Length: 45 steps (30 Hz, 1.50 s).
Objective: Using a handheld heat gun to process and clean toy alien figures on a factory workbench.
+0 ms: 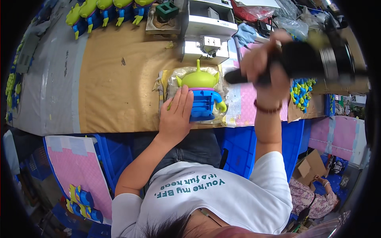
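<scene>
I see a toy alien [198,79] lying on a padded mat [173,75] at mid-frame, atop the surface [119,87]. Other aliens [104,4] line the frame's upper left, a boxy fixture [193,50] stands just behind the mat, and small toy parts [302,93] are heaped at right.

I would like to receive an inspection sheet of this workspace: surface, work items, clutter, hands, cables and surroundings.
Surface: brown-covered table, with pink sheet toward the right.
Work items: green-and-blue toy figure lying on clear plastic, recessed back facing up.
Clutter: row of similar figures, upper left; plastic bags, upper right.
Hands: left hand rests its fingers on the figure; right hand grips a blurred black tool.
Cables: nothing clearly seen.
Surroundings: blue crates below the table edge; another person, lower right.
</scene>
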Tool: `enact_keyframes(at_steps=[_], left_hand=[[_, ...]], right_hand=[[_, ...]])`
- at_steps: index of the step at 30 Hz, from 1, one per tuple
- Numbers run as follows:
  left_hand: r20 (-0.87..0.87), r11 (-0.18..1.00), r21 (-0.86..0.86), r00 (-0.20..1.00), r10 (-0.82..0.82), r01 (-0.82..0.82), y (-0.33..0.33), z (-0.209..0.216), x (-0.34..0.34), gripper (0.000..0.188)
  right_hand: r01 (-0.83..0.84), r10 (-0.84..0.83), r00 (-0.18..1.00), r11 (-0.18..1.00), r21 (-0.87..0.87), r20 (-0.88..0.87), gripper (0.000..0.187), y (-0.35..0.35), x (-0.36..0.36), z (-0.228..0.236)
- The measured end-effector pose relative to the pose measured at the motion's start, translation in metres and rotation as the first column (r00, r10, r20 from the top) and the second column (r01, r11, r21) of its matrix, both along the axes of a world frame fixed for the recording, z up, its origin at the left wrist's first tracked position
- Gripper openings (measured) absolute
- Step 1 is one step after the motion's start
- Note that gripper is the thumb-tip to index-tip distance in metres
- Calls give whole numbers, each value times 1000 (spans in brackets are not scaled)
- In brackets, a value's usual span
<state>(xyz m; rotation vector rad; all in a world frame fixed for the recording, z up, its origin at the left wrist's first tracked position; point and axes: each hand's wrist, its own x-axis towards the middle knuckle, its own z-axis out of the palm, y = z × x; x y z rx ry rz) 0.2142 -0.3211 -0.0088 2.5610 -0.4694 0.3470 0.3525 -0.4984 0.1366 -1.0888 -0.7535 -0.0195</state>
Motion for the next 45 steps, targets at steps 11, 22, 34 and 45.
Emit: enact_keyframes(at_steps=[11,22,34,45], left_hand=[[55,1000,-9,998,-7,8,2,-3,1,91],[70,999,-40,998,-7,9,2,-3,2,90],[36,999,-25,999,-21,22,7,-2,0,89],[99,942,-336,994,41,-5,6,24,18,59]], right_hand=[[343,-398,892,905,-253,-216,14,52,80,-36],[406,-407,898,913,-44,-165,16,47,60,-29],[302,-327,900,945,-126,-289,35,44,55,-19],[81,-72,995,987,-142,66,30,17,4,19]])
